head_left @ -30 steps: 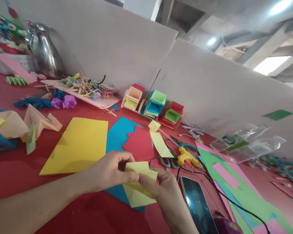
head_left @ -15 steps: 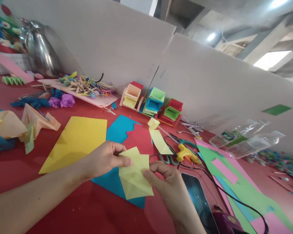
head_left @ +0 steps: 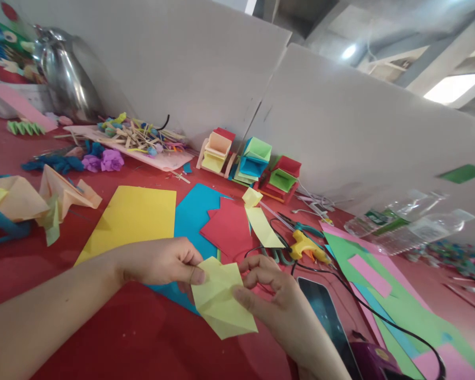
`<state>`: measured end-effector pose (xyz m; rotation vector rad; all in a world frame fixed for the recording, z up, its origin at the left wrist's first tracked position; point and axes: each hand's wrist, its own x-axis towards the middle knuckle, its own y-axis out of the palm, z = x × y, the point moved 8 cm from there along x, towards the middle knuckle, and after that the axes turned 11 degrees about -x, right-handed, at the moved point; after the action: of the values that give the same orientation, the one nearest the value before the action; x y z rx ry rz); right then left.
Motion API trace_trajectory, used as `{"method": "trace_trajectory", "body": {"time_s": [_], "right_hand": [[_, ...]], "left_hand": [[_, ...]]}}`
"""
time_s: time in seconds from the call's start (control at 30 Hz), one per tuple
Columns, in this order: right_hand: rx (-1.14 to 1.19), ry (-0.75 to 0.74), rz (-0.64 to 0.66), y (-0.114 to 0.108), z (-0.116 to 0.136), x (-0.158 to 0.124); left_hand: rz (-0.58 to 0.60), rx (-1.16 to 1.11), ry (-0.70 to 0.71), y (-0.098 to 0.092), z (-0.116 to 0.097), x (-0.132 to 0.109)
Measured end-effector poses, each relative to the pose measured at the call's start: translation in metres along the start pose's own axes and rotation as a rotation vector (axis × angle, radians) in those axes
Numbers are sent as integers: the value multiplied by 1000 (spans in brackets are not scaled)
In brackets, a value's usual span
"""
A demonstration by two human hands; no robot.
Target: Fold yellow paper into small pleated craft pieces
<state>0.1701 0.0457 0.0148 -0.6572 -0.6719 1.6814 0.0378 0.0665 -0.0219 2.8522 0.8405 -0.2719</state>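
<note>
A creased pale yellow paper square (head_left: 220,301) is held just above the red table (head_left: 114,338). My left hand (head_left: 162,261) pinches its upper left corner between thumb and fingers. My right hand (head_left: 275,298) grips its right edge, thumb on the front and fingers curled behind. Below and behind the paper lie a blue sheet (head_left: 196,214), a red sheet (head_left: 229,227) and a large yellow sheet (head_left: 132,219).
A phone (head_left: 328,327) lies right of my right hand, with a black cable (head_left: 380,316), a yellow glue gun (head_left: 306,247) and scissors (head_left: 301,228) beyond it. Folded paper boxes (head_left: 253,163) stand against the grey partition. Green and pink sheets (head_left: 380,285) and plastic bottles (head_left: 411,224) lie right.
The yellow paper has been unfolded from a folded bundle into an open creased square. Both hands have shifted a little toward me while holding it.
</note>
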Motion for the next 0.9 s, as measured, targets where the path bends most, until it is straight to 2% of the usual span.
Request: {"method": "trace_trajectory", "body": {"time_s": [0.23, 0.37, 0.53, 0.63, 0.73, 0.9], "right_hand": [[79, 34, 98, 4, 0, 0], [99, 47, 112, 6, -1, 1], [82, 36, 96, 5, -3, 0], [74, 35, 75, 3, -3, 1], [68, 34, 75, 3, -2, 1], [67, 44, 53, 2, -4, 4]], "left_hand": [[112, -16, -83, 3, 5, -8], [64, 85, -115, -3, 5, -10], [26, 297, -28, -8, -1, -7], [-50, 262, 47, -11, -7, -4], [-105, 221, 53, -12, -7, -3], [-72, 107, 11, -12, -3, -4]]}}
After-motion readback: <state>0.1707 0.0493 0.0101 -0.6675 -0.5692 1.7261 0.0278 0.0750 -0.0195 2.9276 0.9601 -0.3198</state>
